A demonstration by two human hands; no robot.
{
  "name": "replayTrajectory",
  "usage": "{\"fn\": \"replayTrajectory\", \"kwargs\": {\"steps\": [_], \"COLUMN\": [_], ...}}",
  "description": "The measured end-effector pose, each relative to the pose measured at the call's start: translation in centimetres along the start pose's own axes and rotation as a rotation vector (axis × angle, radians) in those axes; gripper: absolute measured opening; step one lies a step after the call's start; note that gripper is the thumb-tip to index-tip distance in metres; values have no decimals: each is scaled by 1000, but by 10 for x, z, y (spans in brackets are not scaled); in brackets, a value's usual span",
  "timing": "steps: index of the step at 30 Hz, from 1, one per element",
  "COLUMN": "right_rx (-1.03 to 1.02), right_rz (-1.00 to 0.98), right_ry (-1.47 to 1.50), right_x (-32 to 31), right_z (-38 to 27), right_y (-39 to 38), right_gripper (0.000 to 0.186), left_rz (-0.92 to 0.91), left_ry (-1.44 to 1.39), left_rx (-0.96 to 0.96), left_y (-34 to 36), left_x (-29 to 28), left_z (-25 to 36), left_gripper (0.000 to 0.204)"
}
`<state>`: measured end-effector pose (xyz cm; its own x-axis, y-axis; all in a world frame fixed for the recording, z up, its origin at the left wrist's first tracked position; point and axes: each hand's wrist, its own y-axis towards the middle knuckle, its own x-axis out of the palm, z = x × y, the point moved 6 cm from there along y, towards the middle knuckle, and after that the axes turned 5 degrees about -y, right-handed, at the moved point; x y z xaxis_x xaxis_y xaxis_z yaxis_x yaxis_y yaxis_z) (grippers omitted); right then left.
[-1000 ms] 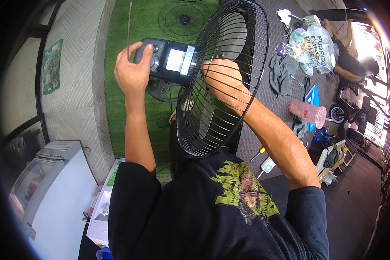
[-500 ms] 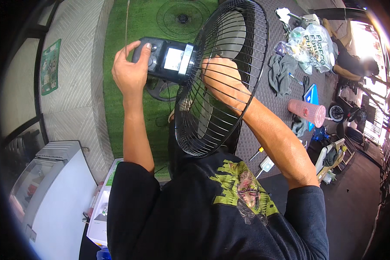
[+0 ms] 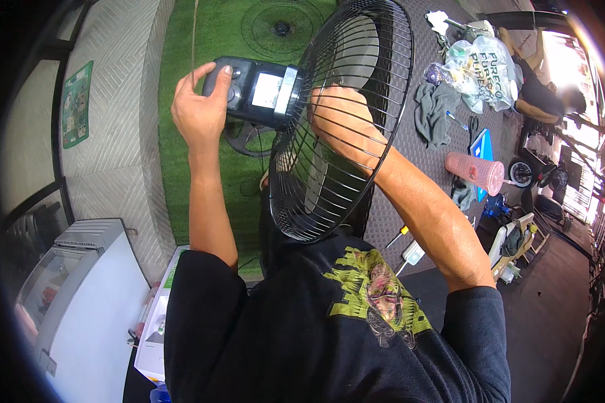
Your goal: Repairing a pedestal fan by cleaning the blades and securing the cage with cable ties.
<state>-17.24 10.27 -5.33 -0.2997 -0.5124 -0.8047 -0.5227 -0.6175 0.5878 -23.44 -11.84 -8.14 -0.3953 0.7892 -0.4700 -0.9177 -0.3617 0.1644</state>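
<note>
My left hand grips the black motor housing of a fan, thumb on top beside its round knobs. The housing carries a pale label and a silver band and joins a black wire guard standing on edge. My right hand shows through the guard's bars near its middle, fingers curled; what they hold is hidden by the hand and wires. A grey blade sits inside the guard. A thin rod rises beside my left fingers.
Green turf holds another round guard. The grey mat carries plastic bags, dark cloth, a pink tumbler and a screwdriver. A person is at right near a motorbike. A white chest cooler stands left.
Both hands and the fan have drifted slightly leftward and up in the picture. My hold on the housing looks the same.
</note>
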Motion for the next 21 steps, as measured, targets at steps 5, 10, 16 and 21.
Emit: {"fn": "replayTrajectory", "kwargs": {"steps": [5,10,16,21], "right_rx": [84,22,20,112], "right_rz": [-76,-12,-92,-149], "right_ry": [47,-12,-139,-18], "right_x": [-4,-10,-2,10], "right_z": [3,1,0,4], "right_y": [3,7,2,-4], "right_gripper": [4,6,8,12], "left_rz": [-11,0,-5,-10], "left_ry": [-6,-24,3,34], "left_rx": [-13,-5,-30,-26], "left_y": [-1,0,-1,-1], "left_x": [1,1,1,3], "left_z": [-3,0,-3,-3], "left_gripper": [31,31,31,33]}}
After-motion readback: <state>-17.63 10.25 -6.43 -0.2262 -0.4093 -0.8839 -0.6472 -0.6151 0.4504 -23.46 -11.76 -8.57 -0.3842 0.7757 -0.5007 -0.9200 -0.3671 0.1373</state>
